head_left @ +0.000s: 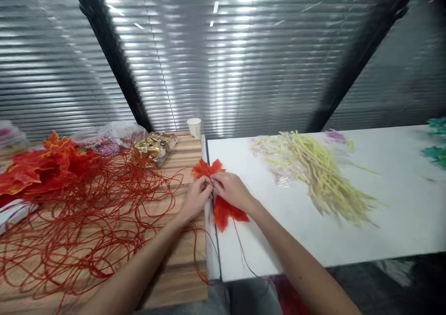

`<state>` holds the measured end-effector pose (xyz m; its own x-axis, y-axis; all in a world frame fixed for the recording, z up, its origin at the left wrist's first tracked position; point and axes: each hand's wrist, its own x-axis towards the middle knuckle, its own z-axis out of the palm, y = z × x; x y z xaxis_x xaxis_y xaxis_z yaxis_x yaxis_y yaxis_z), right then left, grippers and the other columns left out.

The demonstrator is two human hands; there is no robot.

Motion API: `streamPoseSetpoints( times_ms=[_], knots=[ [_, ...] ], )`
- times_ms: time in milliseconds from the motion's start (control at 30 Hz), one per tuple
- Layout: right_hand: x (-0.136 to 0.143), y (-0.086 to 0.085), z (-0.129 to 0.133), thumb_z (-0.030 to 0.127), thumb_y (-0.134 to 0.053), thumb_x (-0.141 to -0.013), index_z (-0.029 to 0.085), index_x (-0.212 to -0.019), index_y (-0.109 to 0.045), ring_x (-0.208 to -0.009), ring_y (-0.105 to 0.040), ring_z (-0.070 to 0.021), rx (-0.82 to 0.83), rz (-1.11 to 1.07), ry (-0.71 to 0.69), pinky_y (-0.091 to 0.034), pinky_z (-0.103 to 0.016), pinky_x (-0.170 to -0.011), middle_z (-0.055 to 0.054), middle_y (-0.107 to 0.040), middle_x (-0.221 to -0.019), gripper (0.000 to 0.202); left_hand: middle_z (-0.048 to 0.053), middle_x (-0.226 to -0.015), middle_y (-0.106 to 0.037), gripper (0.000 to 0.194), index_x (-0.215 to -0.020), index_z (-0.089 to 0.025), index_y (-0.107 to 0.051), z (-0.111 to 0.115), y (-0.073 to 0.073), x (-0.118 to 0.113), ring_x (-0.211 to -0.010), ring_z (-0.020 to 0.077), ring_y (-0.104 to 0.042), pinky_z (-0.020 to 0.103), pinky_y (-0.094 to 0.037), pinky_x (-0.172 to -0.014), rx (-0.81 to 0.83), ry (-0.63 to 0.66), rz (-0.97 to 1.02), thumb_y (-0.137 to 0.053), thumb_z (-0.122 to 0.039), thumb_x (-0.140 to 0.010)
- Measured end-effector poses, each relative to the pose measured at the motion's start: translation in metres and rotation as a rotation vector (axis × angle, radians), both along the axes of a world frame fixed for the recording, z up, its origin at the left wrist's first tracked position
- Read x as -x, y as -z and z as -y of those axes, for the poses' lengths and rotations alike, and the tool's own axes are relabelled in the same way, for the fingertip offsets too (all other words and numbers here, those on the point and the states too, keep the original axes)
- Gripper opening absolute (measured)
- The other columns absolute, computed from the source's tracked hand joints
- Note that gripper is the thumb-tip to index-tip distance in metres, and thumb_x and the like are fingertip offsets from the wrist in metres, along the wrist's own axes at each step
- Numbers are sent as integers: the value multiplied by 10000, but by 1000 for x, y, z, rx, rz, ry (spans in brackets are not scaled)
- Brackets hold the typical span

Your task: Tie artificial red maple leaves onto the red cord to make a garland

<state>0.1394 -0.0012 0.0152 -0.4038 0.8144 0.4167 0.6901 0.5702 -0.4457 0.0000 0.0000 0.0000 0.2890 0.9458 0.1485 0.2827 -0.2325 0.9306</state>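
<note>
Two red-orange, pointed artificial leaves [228,213] lie at the seam between the wood-grain tabletop [188,150] and the smooth white tabletop [258,257], one beyond the hands, the other on the near side. The left hand [197,195] and the right hand [230,189] meet between them; on each, thumb and fingertips are drawn together in a pinch, though what sits between the tips is too small to tell. A thin red cord [240,240] trails from the near leaf toward the table's front edge. The step in hand is judged to be fine fingertip work where leaf and cord meet — likely fastening. The next move appears to call for one steady pinch while the other hand draws the cord snug, without creasing the leaf. Further left lie a loose red cord tangle [101,208] and a heap of red-orange leaves [45,166]; to the right — well apart — rests a pale yellow bundle of thin stems [324,180].
</note>
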Motion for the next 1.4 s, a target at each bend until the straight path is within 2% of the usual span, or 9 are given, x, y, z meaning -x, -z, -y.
streamPoseSetpoints(
  times_ms=[633,1400],
  knots=[
    [1,2,-3,136,-414,-844,158,-833,-591,-723,-547,-124,5,-101,-25,-388,-228,-671,-33,-616,-785,179,-46,-523,-485,127,-691,-168,-446,1,0,-1,-500,90,-487,212,-380,-536,-14,-29,8,-410,-247,-783],
    [0,4,-7,111,-428,-826,169,-840,-601,-701,-550,-122,-46,-169,-41,-402,-229,-656,-28,-626,-783,182,-35,-586,-488,221,-764,-174,-461,0,6,1,-514,93,-487,222,-399,-540,-28,-15,67,-395,-377,-820]
  ],
)
